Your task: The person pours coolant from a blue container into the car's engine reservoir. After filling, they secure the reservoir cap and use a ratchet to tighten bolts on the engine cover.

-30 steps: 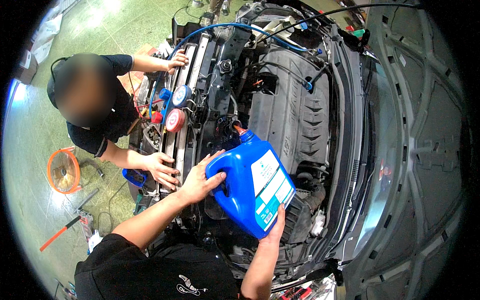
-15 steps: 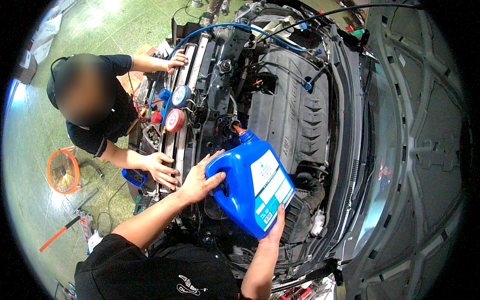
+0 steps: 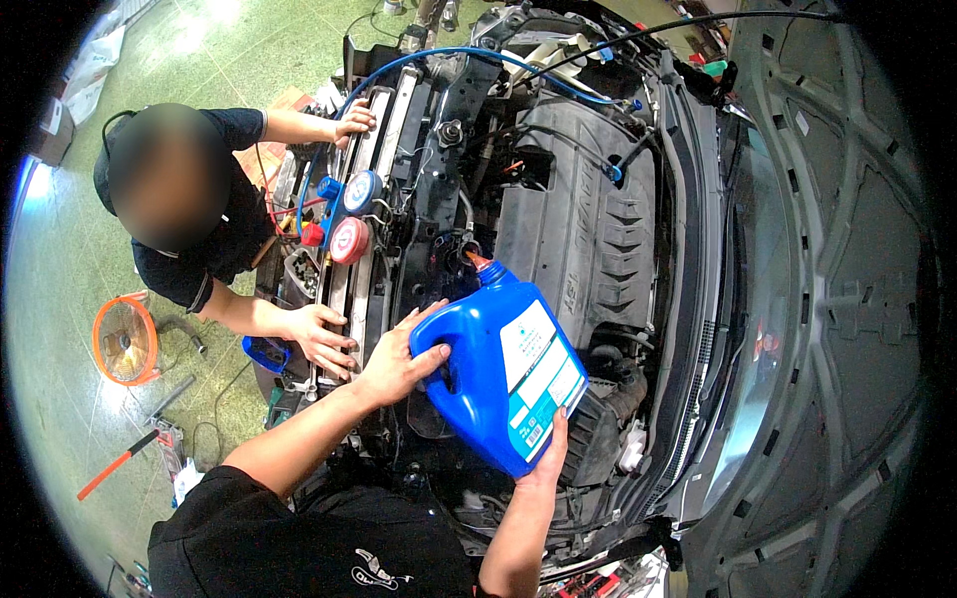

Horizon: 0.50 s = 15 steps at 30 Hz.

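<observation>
A large blue plastic jug (image 3: pixel 478 344) is tilted over the engine bay, its neck toward the far side. My left hand (image 3: pixel 394 361) is closed round the jug's handle. Under its lower end, my right hand (image 3: pixel 546 458) grips the bottom edge, thumb on the labelled face. Orange-red liquid (image 3: pixel 478 261) shows at the jug's mouth, running into a filler opening (image 3: pixel 467 253) beside the dark engine cover (image 3: pixel 573 214). How full the opening is cannot be seen.
A co-worker (image 3: pixel 179 189) at the left rests both hands on the car's front frame. Near them lie a blue gauge (image 3: pixel 360 191) and a red gauge (image 3: pixel 348 240) with hoses. The raised hood (image 3: pixel 847 299) stands at right; an orange fan (image 3: pixel 126 340) is on the floor.
Almost nothing differs. Both hands hold the jug in the same tilted position, with the liquid still at its mouth.
</observation>
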Each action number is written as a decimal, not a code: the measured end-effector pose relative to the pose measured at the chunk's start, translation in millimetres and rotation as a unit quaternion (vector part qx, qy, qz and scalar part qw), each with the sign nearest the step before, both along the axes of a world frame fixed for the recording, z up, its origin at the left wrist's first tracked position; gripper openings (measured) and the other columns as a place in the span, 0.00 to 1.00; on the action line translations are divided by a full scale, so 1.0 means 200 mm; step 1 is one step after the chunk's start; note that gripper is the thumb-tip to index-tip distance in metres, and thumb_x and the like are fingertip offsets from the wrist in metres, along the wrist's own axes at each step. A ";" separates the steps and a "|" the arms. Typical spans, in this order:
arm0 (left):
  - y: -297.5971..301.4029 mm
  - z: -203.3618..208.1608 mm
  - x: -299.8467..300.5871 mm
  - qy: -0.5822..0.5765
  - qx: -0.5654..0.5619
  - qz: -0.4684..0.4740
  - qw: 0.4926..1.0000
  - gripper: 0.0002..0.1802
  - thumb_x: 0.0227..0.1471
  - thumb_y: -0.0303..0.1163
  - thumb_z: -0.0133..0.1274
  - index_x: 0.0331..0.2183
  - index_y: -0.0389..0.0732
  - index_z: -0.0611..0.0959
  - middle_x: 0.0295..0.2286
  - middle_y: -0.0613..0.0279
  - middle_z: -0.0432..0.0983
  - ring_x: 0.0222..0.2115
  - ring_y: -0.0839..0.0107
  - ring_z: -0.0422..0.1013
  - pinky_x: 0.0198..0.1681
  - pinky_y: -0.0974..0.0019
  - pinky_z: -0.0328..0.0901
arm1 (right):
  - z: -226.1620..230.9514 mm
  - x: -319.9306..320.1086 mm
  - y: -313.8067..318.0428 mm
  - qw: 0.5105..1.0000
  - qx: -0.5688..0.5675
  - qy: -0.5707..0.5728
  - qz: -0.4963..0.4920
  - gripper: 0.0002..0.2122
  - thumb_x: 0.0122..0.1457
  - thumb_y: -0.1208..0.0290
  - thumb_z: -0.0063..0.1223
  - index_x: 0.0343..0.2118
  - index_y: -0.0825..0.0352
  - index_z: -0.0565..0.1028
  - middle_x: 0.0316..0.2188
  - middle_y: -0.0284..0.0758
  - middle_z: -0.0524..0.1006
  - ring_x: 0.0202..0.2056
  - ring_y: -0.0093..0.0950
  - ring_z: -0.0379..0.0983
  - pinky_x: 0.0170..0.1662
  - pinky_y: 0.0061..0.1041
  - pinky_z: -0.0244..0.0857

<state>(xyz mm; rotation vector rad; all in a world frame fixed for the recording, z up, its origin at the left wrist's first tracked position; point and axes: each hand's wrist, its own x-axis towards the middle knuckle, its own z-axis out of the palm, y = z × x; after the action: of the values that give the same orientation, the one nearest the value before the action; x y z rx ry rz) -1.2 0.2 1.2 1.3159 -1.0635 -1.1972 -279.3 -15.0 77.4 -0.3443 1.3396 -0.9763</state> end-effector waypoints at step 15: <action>0.00 0.01 0.00 0.005 0.003 0.000 1.000 0.35 0.61 0.45 0.57 0.62 0.36 0.72 0.64 0.43 0.65 0.68 0.49 0.59 0.74 0.45 0.42 | -0.02 -0.01 0.00 1.000 -0.001 -0.011 -0.006 0.33 0.69 0.51 0.51 0.67 0.72 0.62 0.60 0.46 0.73 0.57 0.41 0.74 0.60 0.40 0.69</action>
<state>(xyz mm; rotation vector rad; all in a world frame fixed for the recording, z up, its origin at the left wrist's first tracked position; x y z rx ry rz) -0.7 0.0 3.0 1.3142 -1.0537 -1.2068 -281.6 -14.5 74.4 -0.3266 1.3221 -0.9889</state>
